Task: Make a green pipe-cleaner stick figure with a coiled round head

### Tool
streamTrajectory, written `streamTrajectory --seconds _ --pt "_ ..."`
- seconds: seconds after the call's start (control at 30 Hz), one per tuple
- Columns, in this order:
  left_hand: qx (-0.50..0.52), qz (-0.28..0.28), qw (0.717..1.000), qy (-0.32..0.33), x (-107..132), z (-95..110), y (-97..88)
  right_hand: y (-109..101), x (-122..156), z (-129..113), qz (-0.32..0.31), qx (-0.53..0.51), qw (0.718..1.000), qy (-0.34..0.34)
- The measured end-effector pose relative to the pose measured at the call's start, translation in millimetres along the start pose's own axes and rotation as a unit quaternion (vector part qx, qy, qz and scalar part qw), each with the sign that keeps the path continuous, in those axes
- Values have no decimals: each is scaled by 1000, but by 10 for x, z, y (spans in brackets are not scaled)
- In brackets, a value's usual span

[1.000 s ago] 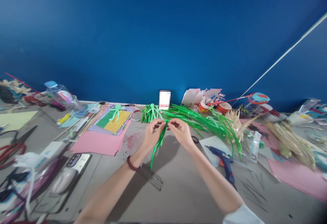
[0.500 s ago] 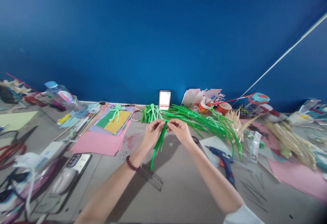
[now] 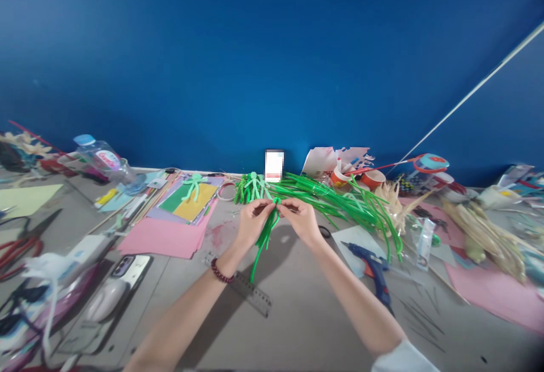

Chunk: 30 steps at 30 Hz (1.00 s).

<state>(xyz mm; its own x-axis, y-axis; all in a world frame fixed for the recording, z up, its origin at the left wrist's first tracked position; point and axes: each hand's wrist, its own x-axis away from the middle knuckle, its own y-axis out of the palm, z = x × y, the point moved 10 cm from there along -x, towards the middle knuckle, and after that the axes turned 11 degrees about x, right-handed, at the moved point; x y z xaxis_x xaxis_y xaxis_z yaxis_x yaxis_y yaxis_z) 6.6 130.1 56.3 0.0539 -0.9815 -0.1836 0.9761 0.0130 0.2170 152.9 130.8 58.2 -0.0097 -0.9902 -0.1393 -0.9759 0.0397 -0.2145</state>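
My left hand [image 3: 251, 222] and my right hand [image 3: 301, 218] meet above the grey table [image 3: 297, 315], both pinching the top of a small bundle of green pipe cleaners [image 3: 264, 239]. The bundle hangs down and to the left from my fingertips, with a small loop at its top. A bead bracelet sits on my left wrist. Just behind my hands lie green pipe-cleaner figures [image 3: 251, 186] and a long heap of loose green pipe cleaners [image 3: 340, 202].
A clear ruler [image 3: 249, 293] lies under my left forearm. A blue glue gun [image 3: 374, 267] rests to the right. Pink paper [image 3: 164, 237], coloured sheets, a phone [image 3: 127, 267], scissors [image 3: 23, 242] and a water bottle [image 3: 104, 159] crowd the left; straw bundles [image 3: 484, 236] and paper cups sit right.
My fingers have worked the top of the bundle slightly; a small loop now shows there. Hands and bundle stay in nearly the same place.
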Motion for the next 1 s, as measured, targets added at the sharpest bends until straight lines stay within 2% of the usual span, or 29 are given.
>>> streamTrajectory --seconds 0.2,0.37,0.47,0.6,0.73,0.8,1.0 --pt "-23 6 999 30 6 -6 -23 26 18 -40 5 -5 1000 -10" --pt "-17 -41 996 80 1 118 53 22 8 -71 7 -39 999 -21" --pt "-54 -58 991 109 9 210 92 0 2 -117 5 -35 998 -49" --pt "-107 -67 986 113 -4 203 92 -26 -5 -187 -2 -4 995 -99" --pt "-143 -92 976 133 -2 213 126 -38 -26 -178 -6 12 994 -111" --pt "-153 -91 976 129 -1 229 129 -26 -36 -163 -12 12 994 -109" --pt "-118 -85 987 62 3 209 158 -11 -39 -113 -15 -39 997 -71"
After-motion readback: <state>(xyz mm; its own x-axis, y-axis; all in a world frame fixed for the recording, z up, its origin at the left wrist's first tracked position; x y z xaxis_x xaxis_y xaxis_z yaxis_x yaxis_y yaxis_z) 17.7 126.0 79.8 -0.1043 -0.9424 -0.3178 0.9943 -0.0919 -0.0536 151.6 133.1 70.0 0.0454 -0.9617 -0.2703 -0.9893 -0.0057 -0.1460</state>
